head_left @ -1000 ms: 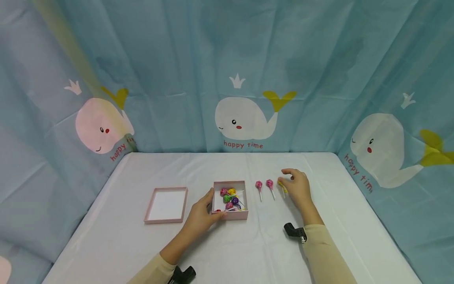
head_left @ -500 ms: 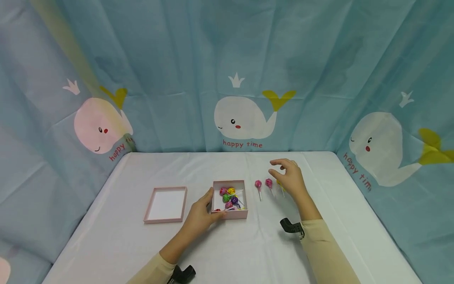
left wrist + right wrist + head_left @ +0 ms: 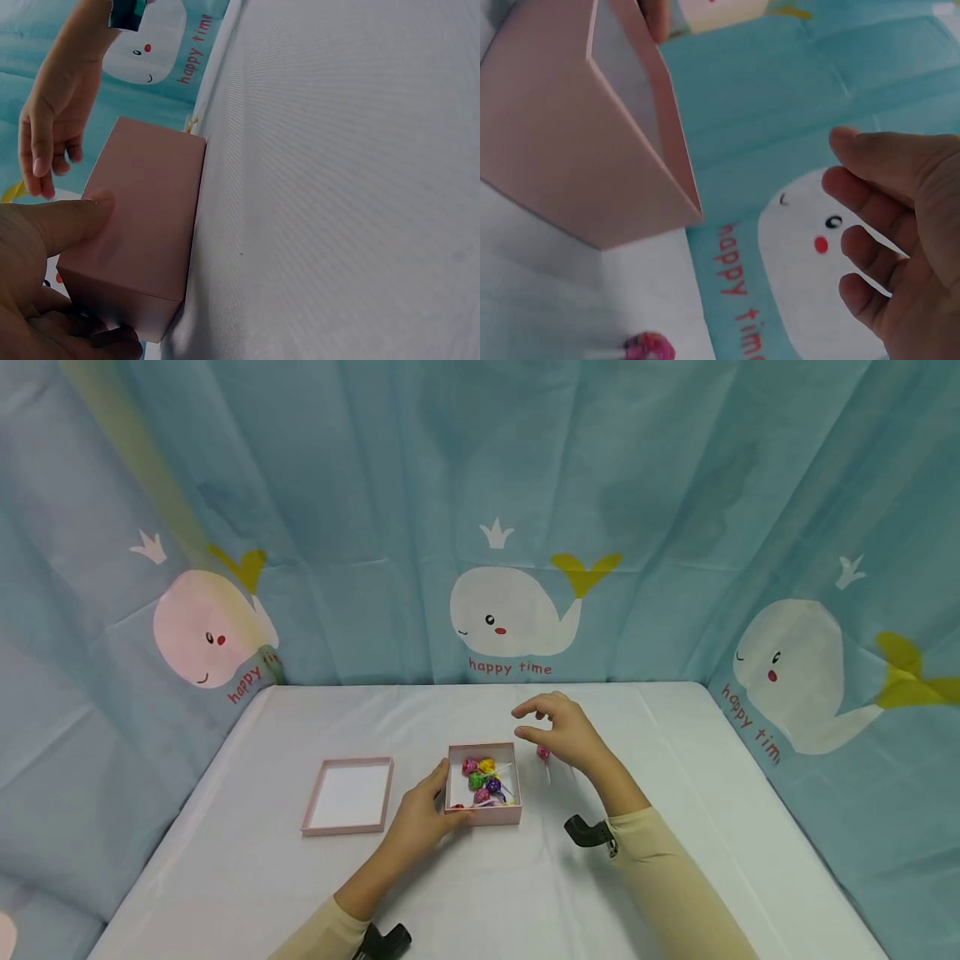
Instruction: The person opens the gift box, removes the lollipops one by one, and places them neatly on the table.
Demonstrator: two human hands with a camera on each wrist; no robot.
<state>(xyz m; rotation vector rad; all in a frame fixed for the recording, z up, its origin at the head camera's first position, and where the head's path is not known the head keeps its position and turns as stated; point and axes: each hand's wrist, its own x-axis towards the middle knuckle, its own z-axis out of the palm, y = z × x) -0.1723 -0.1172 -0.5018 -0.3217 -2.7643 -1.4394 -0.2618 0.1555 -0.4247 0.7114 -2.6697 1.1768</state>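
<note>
Open square pink card box [image 3: 495,816] is sitting gripped by left hand [image 3: 417,818], thumb pressing its wall. Right hand [image 3: 566,733] is hovering, fingers spread, holding nothing; pink-wrapped round lollipop [image 3: 543,752] is lying below its thumb. Suggest bracing box, clearing its rim.

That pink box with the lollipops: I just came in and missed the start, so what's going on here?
A person's left hand grips the pink box, which stands uncovered on the white-draped table with several wrapped lollipops inside. The right hand hovers near the box, holding nothing, its thumb and fingers apart. A pink lollipop lies to the box's right, partly hidden by that hand. The shallow pink lid lies to the left.
</note>
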